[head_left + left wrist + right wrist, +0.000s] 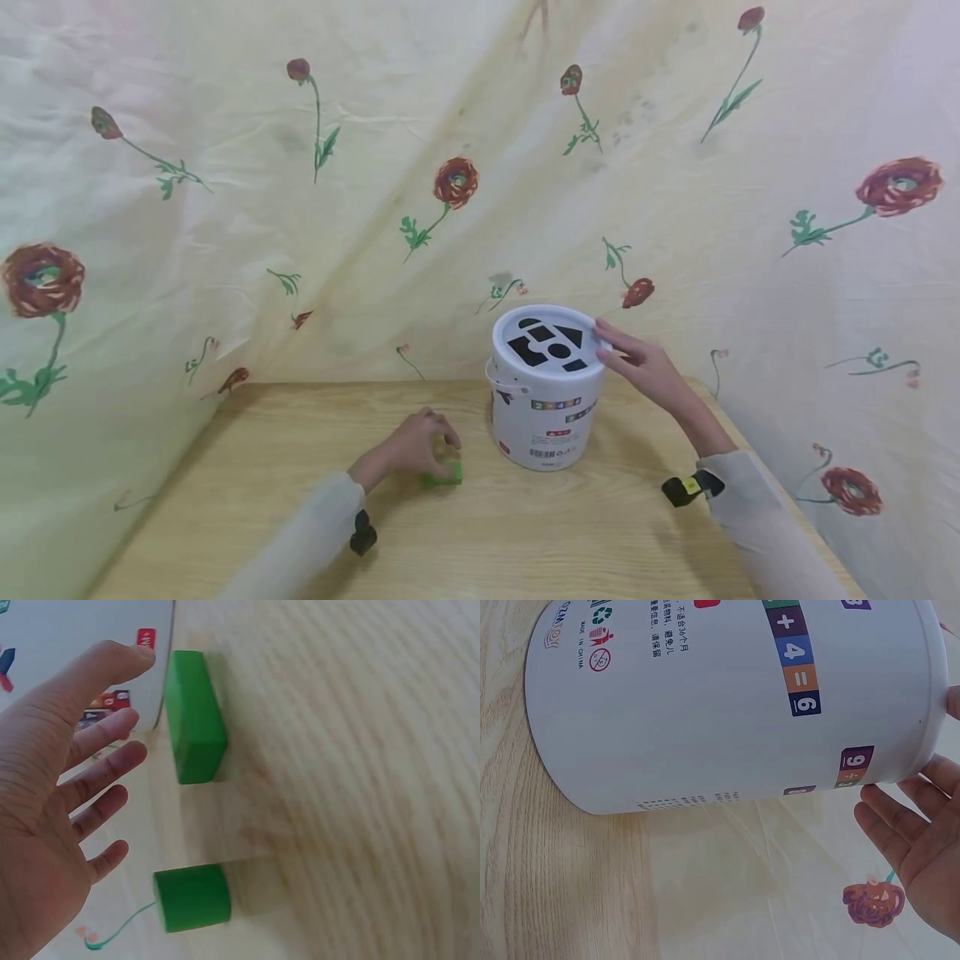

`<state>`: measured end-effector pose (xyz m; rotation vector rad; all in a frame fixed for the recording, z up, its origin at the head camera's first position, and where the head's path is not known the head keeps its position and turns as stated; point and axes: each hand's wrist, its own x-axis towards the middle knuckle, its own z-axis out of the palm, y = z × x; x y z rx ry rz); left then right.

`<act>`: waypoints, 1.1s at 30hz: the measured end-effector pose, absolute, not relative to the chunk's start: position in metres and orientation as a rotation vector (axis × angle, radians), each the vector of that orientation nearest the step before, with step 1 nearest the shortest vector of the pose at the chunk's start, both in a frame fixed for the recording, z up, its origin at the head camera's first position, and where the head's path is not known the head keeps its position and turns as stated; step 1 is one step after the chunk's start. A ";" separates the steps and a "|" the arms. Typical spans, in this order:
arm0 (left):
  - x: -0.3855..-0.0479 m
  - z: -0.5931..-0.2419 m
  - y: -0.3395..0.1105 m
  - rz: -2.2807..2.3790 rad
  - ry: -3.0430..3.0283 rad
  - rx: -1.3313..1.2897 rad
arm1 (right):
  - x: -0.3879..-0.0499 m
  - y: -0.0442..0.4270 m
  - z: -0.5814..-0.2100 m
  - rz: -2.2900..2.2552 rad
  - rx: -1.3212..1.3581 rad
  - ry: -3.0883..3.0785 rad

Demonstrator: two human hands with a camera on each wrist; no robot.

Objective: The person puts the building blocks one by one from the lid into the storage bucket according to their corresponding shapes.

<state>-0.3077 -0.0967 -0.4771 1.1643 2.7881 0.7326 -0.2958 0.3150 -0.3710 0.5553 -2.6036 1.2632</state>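
Observation:
A white toy bucket [547, 412] stands upright on the table, its lid cut with black-looking shaped holes. My right hand [651, 371] rests its fairly straight fingers and thumb against the lid's right edge; the right wrist view shows the fingers [889, 817] along the rim. To the left of the bucket, my left hand [416, 443] hovers beside green blocks [452, 473], loosely curved. In the left wrist view a green flat-sided block [196, 724] and a green cylinder [193, 898] lie apart on the table, with nothing held in that hand.
A wooden table [300, 467] bears the bucket and blocks. Cloth printed with red flowers [456, 182] hangs behind and along both sides. The bucket's thin handle [508, 387] hangs on its left side. Each wrist wears a black camera [363, 533].

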 end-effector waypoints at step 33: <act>-0.303 -0.488 -0.092 0.777 2.788 1.108 | -0.295 0.316 -0.371 1.238 0.571 -2.594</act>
